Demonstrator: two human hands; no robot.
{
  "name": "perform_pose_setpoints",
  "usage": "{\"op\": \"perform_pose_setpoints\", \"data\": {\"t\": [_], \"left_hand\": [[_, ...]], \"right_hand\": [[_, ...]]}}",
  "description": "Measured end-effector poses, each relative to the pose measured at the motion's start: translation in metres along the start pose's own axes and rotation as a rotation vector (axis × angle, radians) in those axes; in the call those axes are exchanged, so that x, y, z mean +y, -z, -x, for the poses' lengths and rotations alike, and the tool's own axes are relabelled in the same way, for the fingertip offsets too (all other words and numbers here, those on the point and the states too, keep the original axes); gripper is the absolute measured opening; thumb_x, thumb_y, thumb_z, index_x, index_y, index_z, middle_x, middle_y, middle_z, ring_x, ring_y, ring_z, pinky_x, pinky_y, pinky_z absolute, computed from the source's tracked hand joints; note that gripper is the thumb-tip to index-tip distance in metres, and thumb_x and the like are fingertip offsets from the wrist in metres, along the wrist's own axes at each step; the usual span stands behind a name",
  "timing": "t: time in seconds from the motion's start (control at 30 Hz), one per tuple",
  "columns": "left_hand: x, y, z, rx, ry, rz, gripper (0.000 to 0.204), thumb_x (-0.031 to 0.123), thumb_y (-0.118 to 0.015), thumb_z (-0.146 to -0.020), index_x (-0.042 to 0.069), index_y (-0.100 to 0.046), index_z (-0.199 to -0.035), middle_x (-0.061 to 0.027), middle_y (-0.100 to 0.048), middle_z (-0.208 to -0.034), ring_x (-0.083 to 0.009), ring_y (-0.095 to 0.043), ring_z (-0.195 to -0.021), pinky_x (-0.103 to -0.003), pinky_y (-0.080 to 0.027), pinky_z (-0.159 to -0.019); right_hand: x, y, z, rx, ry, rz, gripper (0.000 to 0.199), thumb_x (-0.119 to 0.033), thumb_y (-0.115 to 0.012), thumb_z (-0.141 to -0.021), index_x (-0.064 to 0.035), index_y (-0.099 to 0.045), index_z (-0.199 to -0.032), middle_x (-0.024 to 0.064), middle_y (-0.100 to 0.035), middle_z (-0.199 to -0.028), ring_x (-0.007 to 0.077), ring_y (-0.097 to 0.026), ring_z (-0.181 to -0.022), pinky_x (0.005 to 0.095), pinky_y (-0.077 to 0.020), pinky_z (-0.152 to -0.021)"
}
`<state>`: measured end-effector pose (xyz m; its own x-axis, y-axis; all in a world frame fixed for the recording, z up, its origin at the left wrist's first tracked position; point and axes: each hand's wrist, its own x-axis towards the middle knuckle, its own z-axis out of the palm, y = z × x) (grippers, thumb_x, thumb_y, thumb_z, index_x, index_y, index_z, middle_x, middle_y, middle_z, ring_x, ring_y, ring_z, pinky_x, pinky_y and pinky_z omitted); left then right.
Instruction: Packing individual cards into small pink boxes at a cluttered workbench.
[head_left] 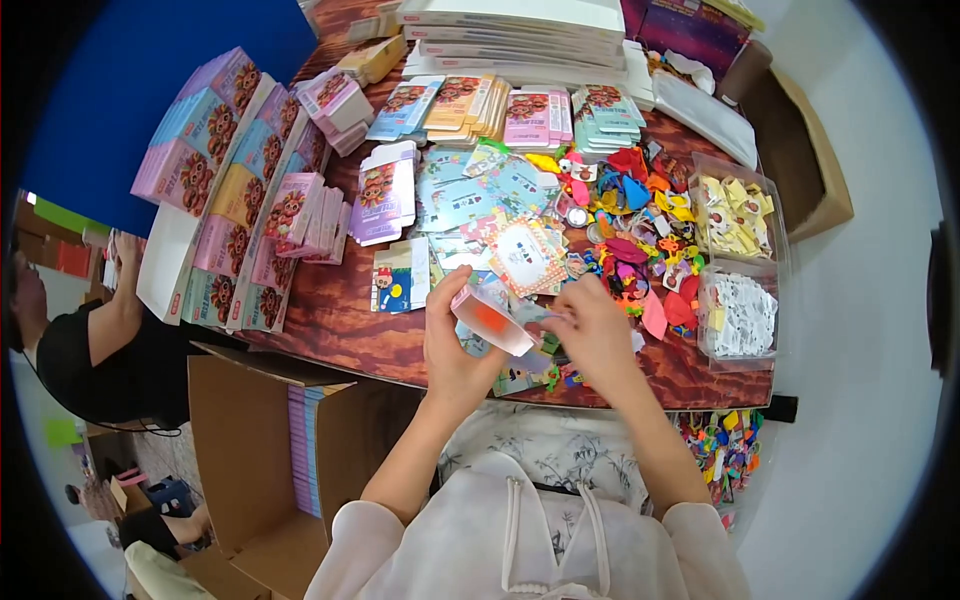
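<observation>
My left hand [452,360] is wrapped round a small open cardboard box [512,340], held tilted above the table's near edge. Something orange [488,318] shows inside it. Close to the box's right side, my right hand [597,335] has its fingers pinched together; whatever is between them is too small to make out. Just beyond both hands lies a card with an orange checked border [527,255], on top of a spread of pale blue and green printed cards [460,200]. A heap of small colourful plastic toys [625,250] lies to the right of the cards.
Clear bins of yellow packets [735,215] and white packets [740,312] stand at the right. Flat boxes [535,118] line the back, below stacked white trays [520,45]. Filled display trays [225,180] stand left. An open carton [240,440] sits below; another person [90,345] is at left.
</observation>
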<state>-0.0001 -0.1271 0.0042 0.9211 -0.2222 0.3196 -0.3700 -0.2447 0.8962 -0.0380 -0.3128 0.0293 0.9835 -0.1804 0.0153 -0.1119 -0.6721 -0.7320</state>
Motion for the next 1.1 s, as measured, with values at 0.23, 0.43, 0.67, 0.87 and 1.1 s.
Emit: {"op": "perform_pose_setpoints", "data": {"t": [0.23,0.43,0.67,0.87,1.1], "left_hand": [[0.001,0.007,0.001,0.039,0.015,-0.074,0.084,-0.001,-0.083,-0.070,0.007,-0.039,-0.140,-0.0144,-0.046,-0.141,-0.0275,-0.052,-0.125,-0.037,-0.049,-0.098],[0.004,-0.001,0.003,0.028,-0.004,0.004,0.082,-0.002,-0.082,-0.069,0.005,-0.039,-0.139,-0.0190,-0.045,-0.143,-0.0360,-0.047,-0.134,-0.043,-0.046,-0.104],[0.006,0.000,0.007,0.006,-0.089,-0.134,0.085,-0.002,-0.080,-0.069,0.003,-0.038,-0.142,-0.0206,-0.045,-0.143,-0.0405,-0.039,-0.140,-0.047,-0.036,-0.112],[0.006,-0.003,0.005,-0.016,-0.095,-0.143,0.086,0.000,-0.081,-0.069,0.004,-0.037,-0.143,-0.0217,-0.044,-0.144,-0.0403,-0.037,-0.142,-0.047,-0.037,-0.111],[0.001,-0.002,0.002,-0.017,-0.060,-0.074,0.086,-0.001,-0.080,-0.070,0.004,-0.037,-0.144,-0.0211,-0.041,-0.147,-0.0388,-0.037,-0.143,-0.045,-0.042,-0.108]], "right_hand": [[-0.048,0.084,0.033,0.319,-0.066,-0.676,0.011,0.000,-0.071,-0.085,-0.0003,-0.060,-0.085,0.0017,-0.058,-0.080,0.0079,-0.051,-0.071,0.0220,-0.0409,-0.064],[-0.072,0.043,0.035,0.443,0.434,-0.335,0.018,0.010,-0.072,-0.080,-0.0003,-0.063,-0.091,0.0075,-0.062,-0.085,0.0124,-0.052,-0.069,0.0237,-0.0408,-0.059],[-0.089,0.043,0.022,0.496,0.478,-0.288,0.016,0.006,-0.074,-0.080,-0.0032,-0.066,-0.090,0.0035,-0.057,-0.074,0.0133,-0.050,-0.063,0.0275,-0.0345,-0.053],[-0.089,0.034,0.017,0.422,0.419,-0.290,0.015,0.004,-0.076,-0.080,-0.0040,-0.067,-0.088,0.0032,-0.055,-0.071,0.0133,-0.048,-0.057,0.0283,-0.0344,-0.049],[-0.068,0.018,0.019,0.359,0.514,-0.094,0.019,0.003,-0.075,-0.077,-0.0034,-0.068,-0.094,0.0064,-0.055,-0.071,0.0217,-0.053,-0.055,0.0328,-0.0376,-0.046]]}}
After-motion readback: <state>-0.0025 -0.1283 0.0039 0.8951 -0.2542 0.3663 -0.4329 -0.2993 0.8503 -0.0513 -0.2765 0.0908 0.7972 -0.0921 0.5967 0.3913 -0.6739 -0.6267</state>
